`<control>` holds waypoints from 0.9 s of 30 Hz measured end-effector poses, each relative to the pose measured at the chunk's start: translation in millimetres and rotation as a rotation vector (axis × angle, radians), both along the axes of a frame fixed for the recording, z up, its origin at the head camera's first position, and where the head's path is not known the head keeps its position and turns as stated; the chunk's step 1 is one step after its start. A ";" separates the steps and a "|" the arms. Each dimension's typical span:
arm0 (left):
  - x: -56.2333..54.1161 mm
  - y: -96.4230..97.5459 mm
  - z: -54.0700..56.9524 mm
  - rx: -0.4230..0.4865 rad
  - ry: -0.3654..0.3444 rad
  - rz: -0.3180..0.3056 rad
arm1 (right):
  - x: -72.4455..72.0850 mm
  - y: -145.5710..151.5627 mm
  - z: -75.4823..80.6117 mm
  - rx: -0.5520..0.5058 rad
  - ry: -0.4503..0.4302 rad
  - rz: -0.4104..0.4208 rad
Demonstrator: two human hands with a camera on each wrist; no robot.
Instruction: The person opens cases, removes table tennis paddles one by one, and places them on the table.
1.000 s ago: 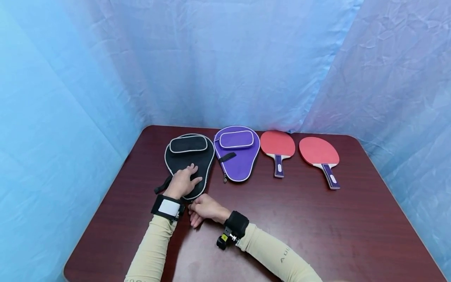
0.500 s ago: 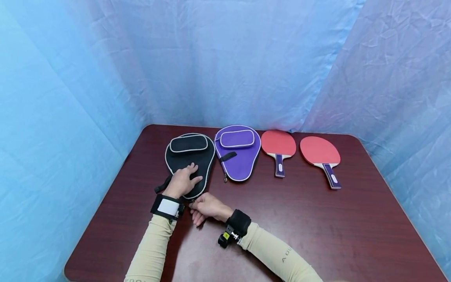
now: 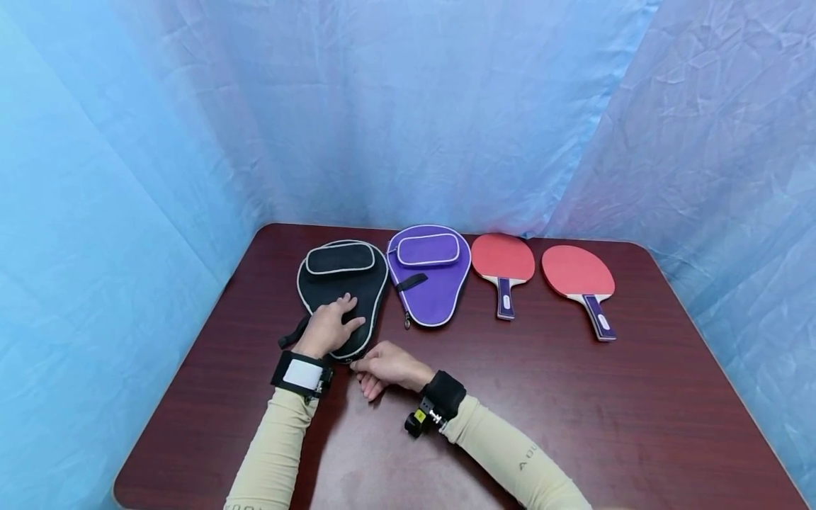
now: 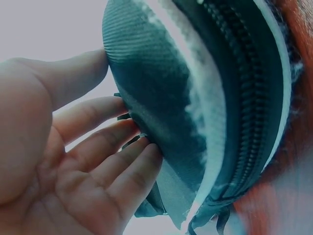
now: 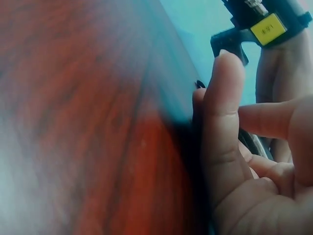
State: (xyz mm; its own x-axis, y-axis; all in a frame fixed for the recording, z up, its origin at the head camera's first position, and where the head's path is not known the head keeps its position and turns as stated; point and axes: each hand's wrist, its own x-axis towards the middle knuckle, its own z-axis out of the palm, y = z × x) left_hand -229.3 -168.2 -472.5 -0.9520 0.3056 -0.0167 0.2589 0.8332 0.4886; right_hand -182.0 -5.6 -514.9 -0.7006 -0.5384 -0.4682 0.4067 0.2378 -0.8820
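Note:
A black table tennis paddle case (image 3: 344, 290) with pale piping lies on the table, its small front pocket (image 3: 341, 258) at the far end. My left hand (image 3: 328, 328) rests on its lower half, fingers extended; the left wrist view shows fingertips (image 4: 151, 152) against the fabric and zipper teeth (image 4: 249, 98) along the side wall. At the case's narrow near end, my right hand (image 3: 389, 368) pinches the zipper pull between thumb and index finger. The pull itself is mostly hidden by the fingers. In the right wrist view the finger (image 5: 225, 112) and thumb come together close over the table.
A purple paddle case (image 3: 433, 294) lies just right of the black one. Two red paddles (image 3: 503, 258) (image 3: 578, 273) lie farther right, handles toward me. A black wrist strap (image 3: 293, 333) sticks out left of the black case. Blue curtains (image 3: 408, 113) surround the dark wooden table (image 3: 574, 425).
My right hand has slid a little to the right and away from me along the case's near end. The left hand stays in place on the case.

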 end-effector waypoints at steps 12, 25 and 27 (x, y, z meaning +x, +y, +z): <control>-1.5 0.5 -3.3 -0.005 0.006 0.015 | -38.2 22.9 7.0 -0.027 0.053 -0.196; -2.4 -1.1 -3.3 0.012 -0.005 0.014 | -82.0 15.2 8.1 -0.050 0.026 -0.441; -3.0 -2.0 -2.0 0.018 0.001 0.017 | -84.0 12.0 8.5 -0.046 0.032 -0.436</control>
State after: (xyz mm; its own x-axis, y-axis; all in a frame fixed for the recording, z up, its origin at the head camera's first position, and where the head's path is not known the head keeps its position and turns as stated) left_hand -232.3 -170.2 -474.5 -0.9572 0.2894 -0.0109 0.2448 0.8288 0.5031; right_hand -266.1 6.4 -506.3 -0.8807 -0.2092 -0.4251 0.4327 0.0103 -0.9015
